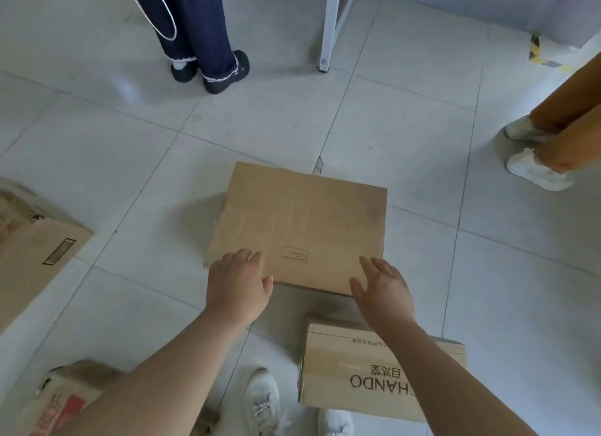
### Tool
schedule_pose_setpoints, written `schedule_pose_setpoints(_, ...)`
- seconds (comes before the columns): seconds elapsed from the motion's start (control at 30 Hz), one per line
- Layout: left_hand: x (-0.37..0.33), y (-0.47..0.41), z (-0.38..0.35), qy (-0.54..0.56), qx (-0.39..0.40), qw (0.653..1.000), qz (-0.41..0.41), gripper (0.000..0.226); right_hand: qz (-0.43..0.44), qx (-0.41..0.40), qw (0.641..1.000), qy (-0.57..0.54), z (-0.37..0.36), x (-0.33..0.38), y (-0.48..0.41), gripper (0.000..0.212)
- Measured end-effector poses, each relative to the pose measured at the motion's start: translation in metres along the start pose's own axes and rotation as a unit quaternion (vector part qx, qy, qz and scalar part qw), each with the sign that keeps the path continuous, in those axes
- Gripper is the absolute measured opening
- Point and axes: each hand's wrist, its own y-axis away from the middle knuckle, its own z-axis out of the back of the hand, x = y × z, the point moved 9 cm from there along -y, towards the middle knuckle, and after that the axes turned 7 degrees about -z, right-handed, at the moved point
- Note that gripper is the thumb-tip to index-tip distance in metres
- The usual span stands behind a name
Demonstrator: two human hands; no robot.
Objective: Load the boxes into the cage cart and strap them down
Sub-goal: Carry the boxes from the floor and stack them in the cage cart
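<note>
— What sort of place is this?

— An indoor stockroom or packing area, it seems. The pale grey glossy tiled floor (406, 117) carries shipping cartons: a plain brown cardboard carton (299, 221) in the middle, a brown carton printed with black lettering (344, 374) at the near edge, and a brown carton with red print (32, 253) at the left edge.

— Anything else?

— A white metal frame leg (328, 25) stands at the far edge, and there is yellow-and-black hazard tape (535, 48) in the far right corner.
</note>
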Motion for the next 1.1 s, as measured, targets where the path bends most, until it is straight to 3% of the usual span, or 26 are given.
schedule_pose_setpoints(0.2,0.002,-0.052,-0.125,0.010,0.031,0.999,0.007,0.041,-0.009,0.051,0.995,0.080,-0.102,-0.034,-0.087,0.053)
schedule_pose_setpoints(0.43,0.001,-0.101,-0.229,0.024,0.052,0.998,0.027,0.055,-0.073,0.056,0.991,0.095,-0.180,-0.081,-0.151,0.067)
schedule_pose_setpoints(0.67,0.013,-0.110,-0.279,0.038,0.071,0.995,0.058,0.071,-0.129,0.072,0.989,0.021,-0.214,-0.101,-0.172,0.079)
schedule_pose_setpoints(0.87,0.055,-0.101,-0.282,0.056,0.071,0.989,0.119,0.076,-0.056,0.083,0.992,0.081,-0.228,-0.038,-0.169,0.077)
schedule_pose_setpoints(1.1,0.132,-0.068,-0.289,0.072,0.068,0.974,0.203,0.078,0.151,0.220,0.963,0.040,-0.289,0.131,-0.122,0.061)
